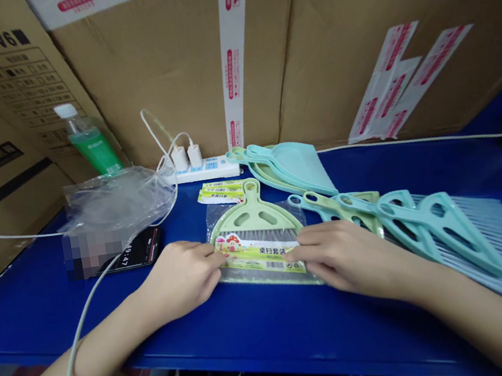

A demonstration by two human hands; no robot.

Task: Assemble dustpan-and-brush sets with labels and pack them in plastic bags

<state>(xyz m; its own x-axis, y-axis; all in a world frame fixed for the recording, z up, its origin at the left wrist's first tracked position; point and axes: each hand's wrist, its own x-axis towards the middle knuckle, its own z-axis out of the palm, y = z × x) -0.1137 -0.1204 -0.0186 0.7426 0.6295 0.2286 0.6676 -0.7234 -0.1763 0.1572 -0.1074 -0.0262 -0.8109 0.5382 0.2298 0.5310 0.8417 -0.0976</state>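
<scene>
A green mini brush and dustpan set (255, 215) lies in a clear bag on the blue table (272, 329), with a printed paper label (261, 254) across its bristles. My left hand (180, 278) pinches the label's left end, fingers closed. My right hand (336, 254) presses its right end with fingers together on the label. Both hands rest on the table on either side of the packet.
Loose teal and green brushes (425, 218) fan out to the right, stacked dustpans (290, 166) behind. Spare labels (221, 192), a power strip (203, 168) with chargers, a phone (140, 250), clear bags (116, 202) and a green bottle (88, 140) sit left. Cardboard boxes (328, 44) wall the back.
</scene>
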